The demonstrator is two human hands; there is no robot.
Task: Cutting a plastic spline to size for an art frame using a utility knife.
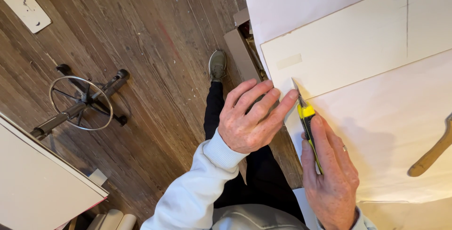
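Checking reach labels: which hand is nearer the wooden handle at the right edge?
Right. The right hand, gripping the yellow utility knife, sits just left of the wooden handle, apart from it. The left hand lies farther left, pressing the white board's corner.

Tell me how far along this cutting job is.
Done: a pencil line is marked across the white board. In hand: the right hand holds the yellow utility knife at the board's corner; the left hand steadies the edge. Left: no finished cut shows.

Home workshop, scuffed wood plank floor [155,36], stool base [82,102], paper-covered worktable [391,131], wooden tool handle [431,157]
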